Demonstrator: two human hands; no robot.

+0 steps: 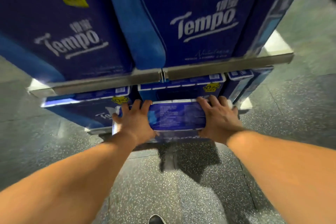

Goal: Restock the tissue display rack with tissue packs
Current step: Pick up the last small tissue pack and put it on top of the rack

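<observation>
Left hand [134, 120] and right hand [218, 116] clasp the tissue pack [178, 116] by its ends at the lower shelf; push level, square against neighbouring packs [87, 112].

- Both forearms bare, reaching forward and downward from the lower corners of the view, converging toward the centre.
- Left hand [133, 120]: back of hand up, wrist roughly straight, fingers [138, 104] spread and curled over the far upper edge of a tissue pack [177, 116], thumb out of sight.
- Right hand [219, 117]: back of hand up, fingers splayed and bent over the pack's opposite end, palm against its side.
- Hands sit level with each other, well apart, the pack clamped between them.
- Toe of a dark shoe [157, 219] shows at the bottom edge.
</observation>
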